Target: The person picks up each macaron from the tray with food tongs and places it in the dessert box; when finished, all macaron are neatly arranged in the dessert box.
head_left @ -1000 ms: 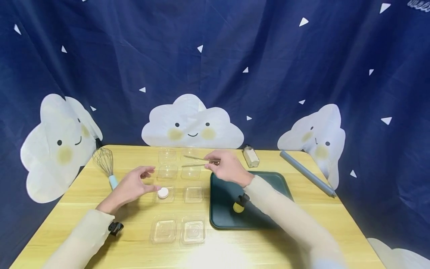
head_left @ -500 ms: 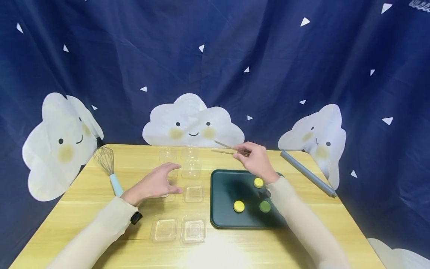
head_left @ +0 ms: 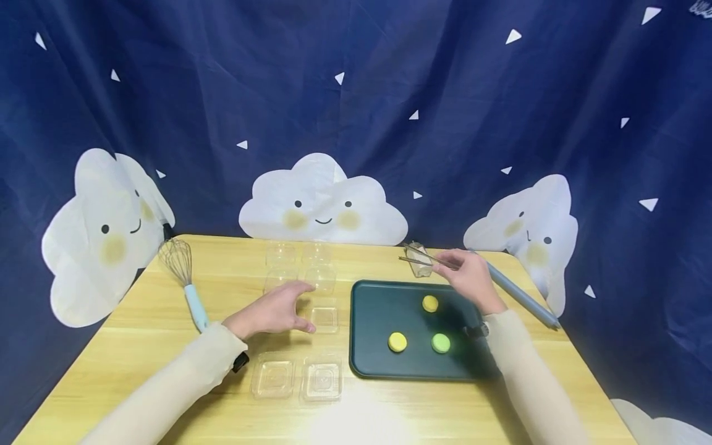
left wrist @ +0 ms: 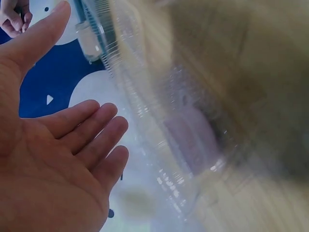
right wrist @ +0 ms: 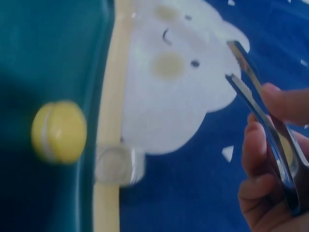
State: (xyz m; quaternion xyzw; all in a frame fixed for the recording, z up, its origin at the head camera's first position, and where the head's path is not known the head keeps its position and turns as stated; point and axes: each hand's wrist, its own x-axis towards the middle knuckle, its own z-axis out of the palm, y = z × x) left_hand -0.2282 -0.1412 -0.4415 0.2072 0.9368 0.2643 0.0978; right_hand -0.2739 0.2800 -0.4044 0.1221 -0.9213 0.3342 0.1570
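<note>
Right hand (head_left: 471, 281), grip pinching empty tweezers (right wrist: 278, 150), has swung to the tray's (head_left: 369, 309) one o'clock, seemingly between loads; left hand (head_left: 272, 310) hangs loose.

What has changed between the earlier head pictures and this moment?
The right hand, holding the tweezers, moved right, from the far clear containers to the far side of the tray. The left hand moved right. Nothing was visibly picked up or released. The whisk, tray and nearer yellow macaron stayed put.
</note>
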